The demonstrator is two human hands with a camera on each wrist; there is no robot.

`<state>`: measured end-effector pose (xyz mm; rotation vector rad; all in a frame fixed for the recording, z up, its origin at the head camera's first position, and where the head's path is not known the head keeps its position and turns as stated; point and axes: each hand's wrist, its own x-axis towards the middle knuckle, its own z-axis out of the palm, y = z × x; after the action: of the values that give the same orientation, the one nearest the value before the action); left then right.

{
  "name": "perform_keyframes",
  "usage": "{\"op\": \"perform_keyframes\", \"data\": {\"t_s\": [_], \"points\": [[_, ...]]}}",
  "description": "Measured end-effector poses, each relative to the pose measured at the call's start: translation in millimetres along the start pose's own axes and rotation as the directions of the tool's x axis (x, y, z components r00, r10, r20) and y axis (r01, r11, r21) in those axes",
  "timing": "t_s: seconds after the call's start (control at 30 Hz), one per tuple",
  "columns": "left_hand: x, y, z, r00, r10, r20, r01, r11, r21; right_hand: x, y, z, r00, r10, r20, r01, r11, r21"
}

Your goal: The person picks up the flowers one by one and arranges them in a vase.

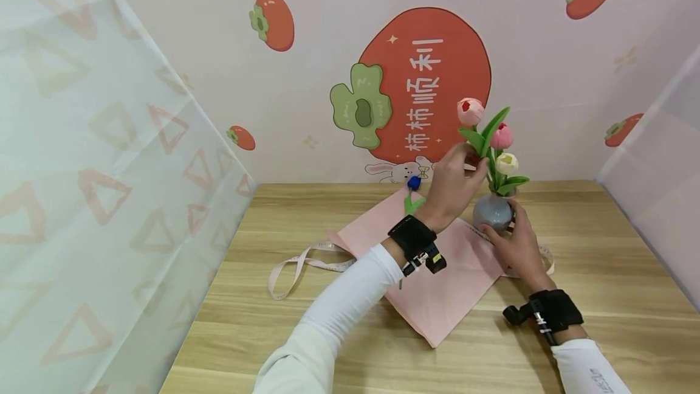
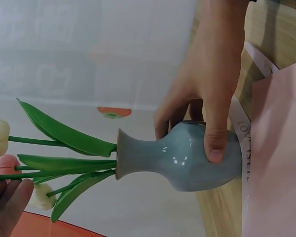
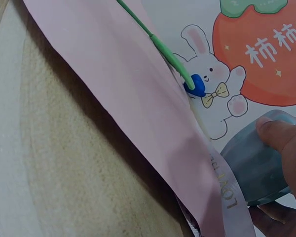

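My left hand (image 1: 455, 180) pinches the stem of a light pink tulip (image 1: 470, 112) above the vase. In the left wrist view its fingertips (image 2: 15, 202) are by the green stem. My right hand (image 1: 519, 245) grips a grey-blue ceramic vase (image 1: 492, 211) round its body, thumb on one side; the vase is upright. A deeper pink tulip (image 1: 501, 136) and a cream tulip (image 1: 507, 164) rise from its mouth among green leaves (image 2: 64, 133). The lower end of the held stem is hard to tell among the leaves.
Pink wrapping paper (image 1: 437, 315) lies on the wooden table (image 1: 618, 272), under my left forearm. On it is a blue flower (image 1: 414, 183) with a green stem. Pale printed ribbon (image 1: 298, 266) loops out at the left. Printed sheets (image 1: 306, 90) stand behind and at both sides.
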<state>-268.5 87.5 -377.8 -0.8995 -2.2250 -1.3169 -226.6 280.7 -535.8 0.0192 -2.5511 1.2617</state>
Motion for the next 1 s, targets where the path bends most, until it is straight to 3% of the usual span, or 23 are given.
{"op": "perform_keyframes", "data": {"t_s": [0.33, 0.73, 1.0], "points": [[-1.0, -0.3, 9.4, 0.997, -0.04, 0.069, 0.036, 0.998, 0.052, 1, 0, 0, 1.0, 0.008, 0.011, -0.008, 1.0, 0.008], [-5.0, -3.9, 19.8, 0.995, -0.036, 0.092, 0.022, 0.988, 0.151, 0, 3, -1, 0.999, 0.044, 0.026, -0.044, 0.999, 0.0], [-8.0, -8.7, 31.8, 0.994, -0.068, 0.089, 0.046, 0.973, 0.228, 0, 3, 0, 0.999, 0.036, 0.022, -0.036, 0.999, 0.009]]}}
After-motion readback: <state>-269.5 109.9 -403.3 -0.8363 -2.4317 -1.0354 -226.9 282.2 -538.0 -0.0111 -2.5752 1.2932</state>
